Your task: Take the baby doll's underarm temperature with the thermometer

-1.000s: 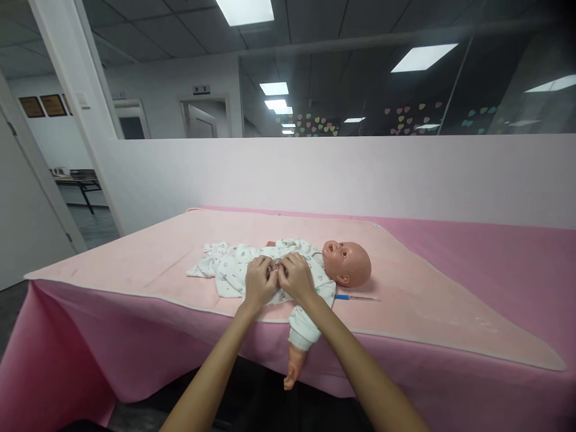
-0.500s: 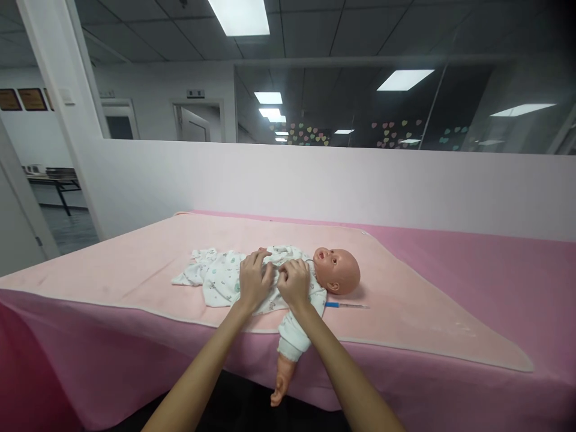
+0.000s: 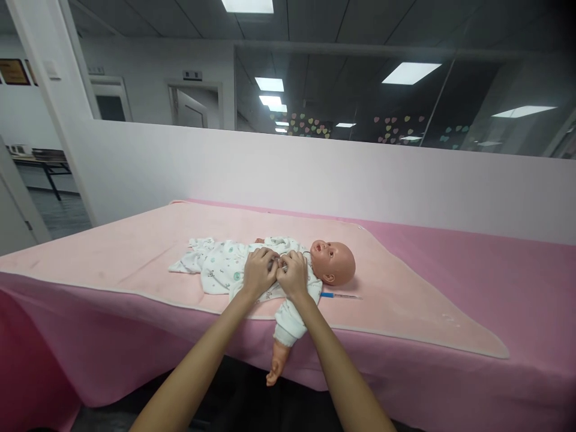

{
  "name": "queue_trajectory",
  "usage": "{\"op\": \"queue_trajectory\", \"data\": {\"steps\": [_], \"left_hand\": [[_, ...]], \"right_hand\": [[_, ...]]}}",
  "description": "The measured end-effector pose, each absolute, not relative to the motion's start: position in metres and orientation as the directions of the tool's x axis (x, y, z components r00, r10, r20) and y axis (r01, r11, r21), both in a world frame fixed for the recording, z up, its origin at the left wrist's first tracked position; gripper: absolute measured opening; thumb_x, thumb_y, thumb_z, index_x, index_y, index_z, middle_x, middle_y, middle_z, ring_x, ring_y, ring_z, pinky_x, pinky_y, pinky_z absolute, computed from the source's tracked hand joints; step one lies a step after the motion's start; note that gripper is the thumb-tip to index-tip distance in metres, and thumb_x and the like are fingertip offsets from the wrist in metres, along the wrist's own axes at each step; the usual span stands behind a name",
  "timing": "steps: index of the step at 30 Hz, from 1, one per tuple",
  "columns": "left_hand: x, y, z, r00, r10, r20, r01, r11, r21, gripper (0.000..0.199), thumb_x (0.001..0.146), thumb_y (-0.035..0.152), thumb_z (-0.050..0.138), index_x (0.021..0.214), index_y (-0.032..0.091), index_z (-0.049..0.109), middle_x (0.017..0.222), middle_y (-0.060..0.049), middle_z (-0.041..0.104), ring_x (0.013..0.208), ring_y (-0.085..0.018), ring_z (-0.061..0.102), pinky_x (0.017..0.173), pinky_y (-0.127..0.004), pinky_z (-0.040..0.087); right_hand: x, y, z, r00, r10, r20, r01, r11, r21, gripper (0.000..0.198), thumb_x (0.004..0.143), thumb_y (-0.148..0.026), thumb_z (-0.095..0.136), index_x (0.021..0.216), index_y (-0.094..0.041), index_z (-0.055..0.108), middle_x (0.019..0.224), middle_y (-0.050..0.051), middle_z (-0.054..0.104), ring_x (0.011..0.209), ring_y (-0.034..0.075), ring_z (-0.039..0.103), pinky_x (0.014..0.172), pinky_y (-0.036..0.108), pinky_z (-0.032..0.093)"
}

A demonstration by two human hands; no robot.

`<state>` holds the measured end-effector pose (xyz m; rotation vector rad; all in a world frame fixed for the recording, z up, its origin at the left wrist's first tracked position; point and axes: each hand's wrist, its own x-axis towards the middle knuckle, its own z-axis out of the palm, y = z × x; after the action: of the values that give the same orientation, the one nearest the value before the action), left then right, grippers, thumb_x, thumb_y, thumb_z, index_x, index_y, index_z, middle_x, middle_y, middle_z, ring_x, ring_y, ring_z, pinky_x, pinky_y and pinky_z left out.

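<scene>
A baby doll (image 3: 336,264) lies on its back, head to the right, dressed in a white printed baby outfit (image 3: 221,269). Over its chest, my left hand (image 3: 260,275) and my right hand (image 3: 293,276) meet with bent fingers closed on the front of the outfit. Fingertips nearly touch each other; the exact bit of cloth between them is too small to make out. One doll arm (image 3: 278,360) hangs over the table's near edge. Beside the doll's shoulder lies a thin stick with a blue end (image 3: 327,294), perhaps a thermometer.
A peach mat (image 3: 135,264) with a pale border covers much of the table, over a pink cloth (image 3: 450,384) that drapes down the front. Behind stands a low white wall (image 3: 270,171) with glass above it. A further table (image 3: 40,161) is at the far left.
My left hand has moved right towards my right hand, and its fingers have closed on the outfit at the chest. The view has tilted slightly down.
</scene>
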<state>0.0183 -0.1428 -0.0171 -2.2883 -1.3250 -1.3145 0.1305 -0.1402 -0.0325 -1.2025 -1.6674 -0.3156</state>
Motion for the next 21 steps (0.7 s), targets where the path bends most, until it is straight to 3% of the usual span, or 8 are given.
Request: {"op": "queue_trajectory", "data": {"steps": [12,21], "left_hand": [[0.0177,-0.1452,-0.0178,0.125,0.572,0.811,0.734,-0.603,0.313,0.010,0.080,0.019,0.042,0.079,0.020,0.053,0.082,-0.002,0.059,0.083,-0.018,0.051,0.077,-0.031,0.038],[0.0160,-0.1425,-0.0194,0.111,0.609,0.785,0.668,-0.631,0.395,0.013,0.082,0.025,0.044,0.083,0.021,0.056,0.078,0.000,0.062,0.077,-0.016,0.053,0.076,-0.031,0.039]], "right_hand": [[0.1368,-0.1420,-0.0351,0.055,0.519,0.853,0.597,0.668,-0.444,0.019,0.067,-0.007,0.046,0.068,-0.021,0.059,0.072,0.001,0.057,0.073,0.016,0.050,0.070,0.029,0.038],[0.1368,-0.1438,-0.0344,0.092,0.523,0.847,0.553,0.680,-0.481,0.018,0.069,-0.007,0.050,0.072,-0.020,0.062,0.074,0.001,0.062,0.075,0.017,0.054,0.073,0.029,0.040]]}}
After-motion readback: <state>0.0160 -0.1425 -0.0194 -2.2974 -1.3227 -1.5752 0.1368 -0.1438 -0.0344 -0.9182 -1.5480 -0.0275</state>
